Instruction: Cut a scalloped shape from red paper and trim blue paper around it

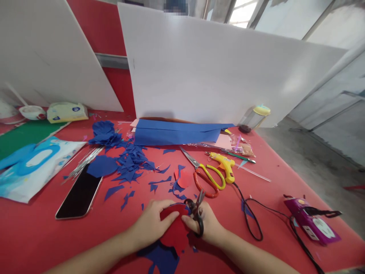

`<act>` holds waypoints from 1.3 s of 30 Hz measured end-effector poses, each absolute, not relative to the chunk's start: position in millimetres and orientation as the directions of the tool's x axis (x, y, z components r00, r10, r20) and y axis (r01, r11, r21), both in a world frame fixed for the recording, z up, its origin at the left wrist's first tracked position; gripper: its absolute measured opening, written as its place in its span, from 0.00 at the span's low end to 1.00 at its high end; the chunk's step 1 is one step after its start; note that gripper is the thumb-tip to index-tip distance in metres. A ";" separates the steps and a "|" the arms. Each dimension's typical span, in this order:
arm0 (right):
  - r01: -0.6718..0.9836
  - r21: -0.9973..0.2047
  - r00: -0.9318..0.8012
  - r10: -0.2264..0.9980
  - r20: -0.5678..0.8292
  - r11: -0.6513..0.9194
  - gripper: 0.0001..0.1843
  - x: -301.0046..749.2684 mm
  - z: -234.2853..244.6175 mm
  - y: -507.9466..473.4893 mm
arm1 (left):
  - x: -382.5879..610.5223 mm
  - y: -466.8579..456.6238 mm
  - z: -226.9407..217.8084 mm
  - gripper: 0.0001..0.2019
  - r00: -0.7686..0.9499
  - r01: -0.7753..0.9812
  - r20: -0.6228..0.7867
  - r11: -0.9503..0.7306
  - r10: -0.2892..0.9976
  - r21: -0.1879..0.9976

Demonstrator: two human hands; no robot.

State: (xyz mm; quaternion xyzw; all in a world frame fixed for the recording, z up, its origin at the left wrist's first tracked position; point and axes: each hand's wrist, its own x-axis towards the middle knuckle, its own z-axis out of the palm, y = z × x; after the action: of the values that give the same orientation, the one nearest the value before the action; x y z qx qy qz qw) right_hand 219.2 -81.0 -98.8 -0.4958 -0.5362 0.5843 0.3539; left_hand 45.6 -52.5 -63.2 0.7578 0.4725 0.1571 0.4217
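Note:
My left hand [155, 220] pinches a red paper cutout [173, 234] with a scalloped lower edge, thumb on top. A thin blue edge shows behind the cutout at its top. In my right hand [209, 224] is a pair of small black-handled scissors [197, 213], blades pointing up and away from me; whether the right fingers also touch the paper I cannot tell. Under the hands lies a larger blue paper piece [162, 257] with cut edges. Just beyond are large scissors [203, 173] with red and yellow handles and a red paper shape [185, 179].
Blue scraps [132, 161], a paper flower [104, 133] and a phone [78, 196] lie left. Blue sheets [176, 133] rest against the white board [216, 72]. On the right are a yellow glue gun [225, 165], its cord, a purple power strip [312, 222] and a jar [253, 118].

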 end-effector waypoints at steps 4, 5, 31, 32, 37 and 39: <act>0.152 -0.973 -0.229 0.952 -0.206 -0.174 0.16 219.3 -100.4 -81.2 | 47.3 -54.0 -62.5 0.13 0.505 0.612 -0.157 -0.224 0.849 0.759; 0.156 -0.972 -0.216 0.955 -0.205 -0.173 0.17 219.6 -100.0 -80.8 | 47.5 -53.8 -62.5 0.13 0.503 0.615 -0.149 -0.231 0.851 0.754; 0.008 -0.983 -0.399 0.901 -0.172 -0.184 0.27 221.3 -95.2 -75.2 | 17.4 -20.3 -35.2 0.12 0.348 0.615 0.187 -0.375 0.919 0.694; 0.002 -0.983 -0.418 0.893 -0.168 -0.184 0.27 222.1 -95.1 -75.7 | 16.2 -19.7 -34.3 0.12 0.344 0.605 0.195 -0.376 0.918 0.702; -0.017 -0.981 -0.520 0.840 -0.156 -0.192 0.32 226.1 -95.3 -79.0 | 12.8 -19.6 -28.7 0.14 0.295 0.614 0.181 -0.331 0.938 0.717; -0.024 -0.977 -0.570 0.806 -0.161 -0.211 0.33 227.1 -95.4 -79.8 | 12.5 -19.8 -27.5 0.14 0.307 0.606 0.158 -0.321 0.938 0.728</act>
State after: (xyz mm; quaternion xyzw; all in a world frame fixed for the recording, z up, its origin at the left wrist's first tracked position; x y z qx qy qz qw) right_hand 227.1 -79.8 -95.4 -0.3543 -0.5521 0.6929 0.2993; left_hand 12.5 -19.8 -27.5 0.7576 0.5097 0.2942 0.2823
